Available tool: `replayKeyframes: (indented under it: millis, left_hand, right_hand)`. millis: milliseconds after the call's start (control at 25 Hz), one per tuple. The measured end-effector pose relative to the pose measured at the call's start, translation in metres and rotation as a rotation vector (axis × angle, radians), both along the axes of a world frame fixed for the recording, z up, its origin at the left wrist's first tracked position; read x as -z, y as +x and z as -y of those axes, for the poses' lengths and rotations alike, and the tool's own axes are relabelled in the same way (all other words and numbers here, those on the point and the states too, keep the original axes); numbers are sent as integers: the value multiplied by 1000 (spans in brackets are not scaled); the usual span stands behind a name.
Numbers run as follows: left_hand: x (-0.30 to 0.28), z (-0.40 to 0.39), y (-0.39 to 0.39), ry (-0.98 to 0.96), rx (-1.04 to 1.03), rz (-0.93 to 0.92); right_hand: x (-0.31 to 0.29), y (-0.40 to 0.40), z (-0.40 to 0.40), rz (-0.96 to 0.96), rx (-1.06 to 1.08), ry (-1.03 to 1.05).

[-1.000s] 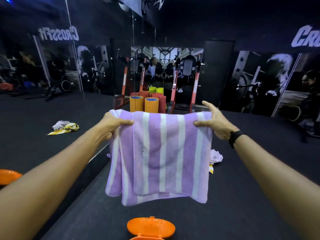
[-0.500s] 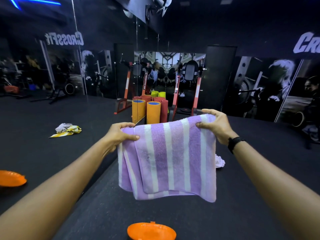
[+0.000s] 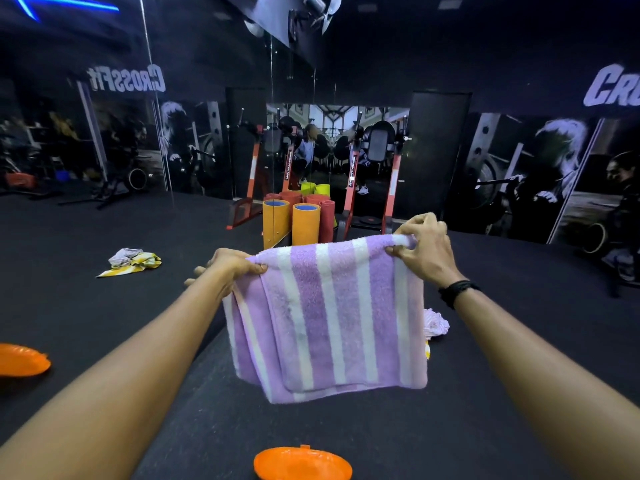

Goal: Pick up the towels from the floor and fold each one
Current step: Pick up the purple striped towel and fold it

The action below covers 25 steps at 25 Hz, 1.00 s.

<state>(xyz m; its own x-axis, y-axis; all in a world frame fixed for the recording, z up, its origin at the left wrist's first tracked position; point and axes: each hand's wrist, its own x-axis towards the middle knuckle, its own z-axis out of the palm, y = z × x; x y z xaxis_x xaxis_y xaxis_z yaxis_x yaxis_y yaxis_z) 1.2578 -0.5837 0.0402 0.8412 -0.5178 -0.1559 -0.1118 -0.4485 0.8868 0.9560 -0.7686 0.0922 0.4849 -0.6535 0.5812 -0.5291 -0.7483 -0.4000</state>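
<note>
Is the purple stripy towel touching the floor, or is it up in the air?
Apart. The head view shows the purple striped towel hanging from the left hand and right hand, its bottom edge clear above the black floor.

White block lettering high on the dark right wall (image 3: 519, 81), cut by the frame edge: "CRO" (image 3: 613, 86) legible, the rest out of view. Same logo on the mirror wall (image 3: 52, 140) to the left, reversed: "CrossFit" (image 3: 126, 79) read backwards. Vertical white lettering on the red uprights of the rack (image 3: 354, 174) at centre, too small and blurred to make out. No legible text on the striped towel, the rolled mats or the orange lid.
</note>
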Motion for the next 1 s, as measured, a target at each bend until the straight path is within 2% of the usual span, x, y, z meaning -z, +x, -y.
replayKeyframes:
  millis: [80, 120, 160, 200, 240, 280, 360, 440, 520, 600, 680, 720, 800, 880, 1000]
  left_hand:
    - [-1, 0, -7, 97, -54, 59]
    - [-7, -4, -22, 203, -120, 176]
    - [-9, -5, -30, 316, -167, 381]
    - [-11, -6, -37, 342, -164, 556]
    - [-12, -7, -37, 259, -87, 675]
    - [-13, -12, -33, 122, 63, 701]
    - [-19, -27, -24, -105, 376, 637]
    - [-29, -39, -16, -151, 677, 618]
    - [-39, -43, -12, -118, 888, 532]
    - [-46, -40, -15, 3, 872, 562]
    - [-50, -31, -20, 232, 676, 699]
    - [-51, -26, -27, 341, 584, 684]
    - [-53, -17, -45, 401, 511, 449]
    - [-56, -11, -63, 278, 471, 157]
    - [-61, -6, -86, 53, 461, -114]
  right_hand:
    - [-3, 4, -3, 88, -129, -42]
    - [-5, 6, -3, 105, -180, -43]
    - [-6, 7, -3, 110, -221, -24]
    - [-6, 6, -1, 112, -260, 21]
    - [-6, 4, 2, 118, -293, 80]
    - [-6, 0, 6, 130, -325, 146]
    - [-8, -12, 11, 159, -432, 314]
    - [-12, -25, 14, 138, -571, 491]
    - [-16, -33, 18, 44, -636, 657]
    - [-13, -29, 21, -13, -560, 694]
    - [-6, -14, 22, -12, -293, 540]
    - [-2, -6, 19, -2, -175, 472]
    - [1, 8, 5, -9, -102, 412]
    - [-2, 16, -8, -31, -137, 413]
    - [-7, 23, -25, 0, -273, 513]
